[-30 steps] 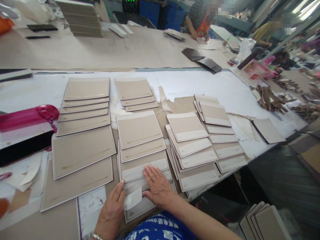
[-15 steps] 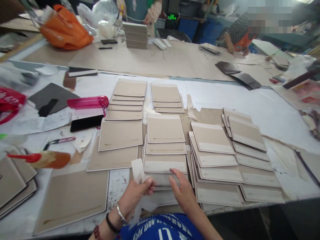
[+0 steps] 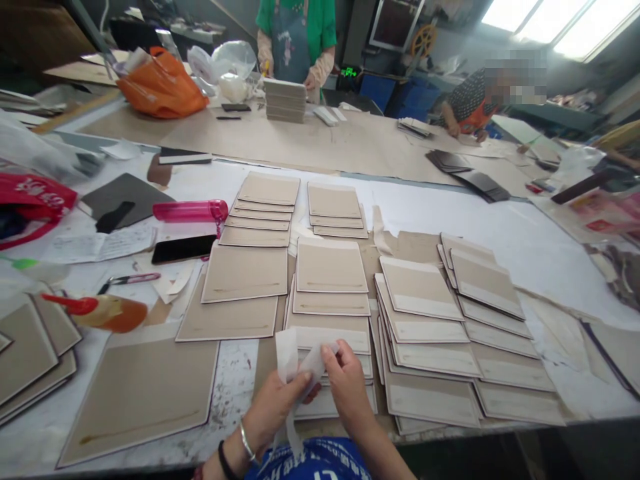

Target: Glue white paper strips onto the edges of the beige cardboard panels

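In the head view, a white paper strip (image 3: 289,353) is pinched between both hands just above the near table edge. It is gripped by the left hand (image 3: 273,405) between thumb and closed fingers, with one end standing upright above the knuckles and a tail hanging below the wrist. The other end, bent to the right, is nipped by the fingertips of the right hand (image 3: 347,387). Both hands are held over the nearest card of the middle column of cards (image 3: 330,267). A pink bottle (image 3: 190,211) and a black phone (image 3: 183,248) are seen well apart, on the left.
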A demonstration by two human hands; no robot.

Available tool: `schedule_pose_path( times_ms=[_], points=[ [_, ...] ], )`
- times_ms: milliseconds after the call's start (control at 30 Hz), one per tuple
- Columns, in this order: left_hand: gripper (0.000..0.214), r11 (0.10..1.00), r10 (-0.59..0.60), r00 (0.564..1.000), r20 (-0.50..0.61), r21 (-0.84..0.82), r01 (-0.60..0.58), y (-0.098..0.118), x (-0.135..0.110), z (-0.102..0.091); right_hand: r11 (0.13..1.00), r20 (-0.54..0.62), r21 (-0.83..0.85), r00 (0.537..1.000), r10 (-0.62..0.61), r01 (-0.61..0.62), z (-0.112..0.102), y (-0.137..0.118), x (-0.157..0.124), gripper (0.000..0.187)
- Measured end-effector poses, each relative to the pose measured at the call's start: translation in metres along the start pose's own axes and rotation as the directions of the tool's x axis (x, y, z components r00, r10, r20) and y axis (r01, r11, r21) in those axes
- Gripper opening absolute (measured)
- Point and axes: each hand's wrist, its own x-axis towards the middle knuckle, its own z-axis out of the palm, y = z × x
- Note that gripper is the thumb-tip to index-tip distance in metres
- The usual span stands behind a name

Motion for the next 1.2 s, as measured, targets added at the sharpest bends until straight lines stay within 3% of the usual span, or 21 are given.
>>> schedule_pose_path(
  times_ms=[133, 233, 300, 367, 400, 467, 533, 600, 667, 767, 1200],
  points=[
    [0.038, 0.987, 0.067, 0.993, -0.094, 0.152, -0.053, -0.019, 0.011, 0.002, 0.989, 0.123, 0.093, 0.987, 0.104, -0.116, -0.001, 0.011, 0.001, 0.030],
    [0.032, 0.899, 0.100, 0.995, -0.004, 0.429, -0.089, -0.028, 0.015, 0.003, 0.991, 0.038, 0.098, 0.996, 0.084, -0.088, -0.007, 0.014, 0.013, 0.027],
    [0.026, 0.743, 0.136, 0.984, 0.118, 0.645, -0.180, -0.029, 0.015, -0.002, 0.989, 0.059, 0.090, 0.992, 0.114, -0.119, -0.014, 0.011, 0.030, 0.024],
    [0.023, 0.503, 0.195, 0.965, 0.176, 0.826, -0.253, -0.027, 0.018, -0.010, 0.985, 0.176, -0.022, 0.970, 0.170, -0.168, -0.020, 0.005, 0.054, 0.023],
    [0.025, 0.382, 0.248, 0.952, 0.181, 0.884, -0.268, -0.025, 0.021, -0.015, 0.980, 0.226, -0.141, 0.959, 0.172, -0.143, -0.022, 0.001, 0.067, 0.023],
    [0.030, 0.202, 0.393, 0.903, 0.176, 0.941, -0.272, -0.023, 0.030, -0.027, 0.900, 0.297, -0.434, 0.950, 0.098, 0.043, -0.026, -0.007, 0.092, 0.023],
    [0.036, 0.090, 0.533, 0.823, 0.196, 0.954, -0.285, -0.022, 0.043, -0.038, 0.716, 0.388, -0.649, 0.922, 0.020, 0.258, -0.027, -0.014, 0.115, 0.025],
    [0.039, 0.020, 0.613, 0.757, 0.228, 0.953, -0.303, -0.024, 0.056, -0.048, 0.549, 0.488, -0.737, 0.873, 0.029, 0.393, -0.025, -0.021, 0.133, 0.027],
    [0.040, -0.006, 0.639, 0.729, 0.246, 0.949, -0.315, -0.027, 0.066, -0.055, 0.450, 0.546, -0.767, 0.833, 0.085, 0.457, -0.021, -0.027, 0.146, 0.028],
    [0.040, 0.002, 0.637, 0.729, 0.251, 0.945, -0.327, -0.029, 0.075, -0.059, 0.364, 0.579, -0.784, 0.804, 0.138, 0.502, -0.016, -0.031, 0.160, 0.027],
    [0.038, -0.021, 0.610, 0.742, 0.280, 0.941, -0.337, -0.026, 0.085, -0.062, 0.233, 0.558, -0.828, 0.794, 0.243, 0.510, -0.002, -0.030, 0.177, 0.028]
  ],
)
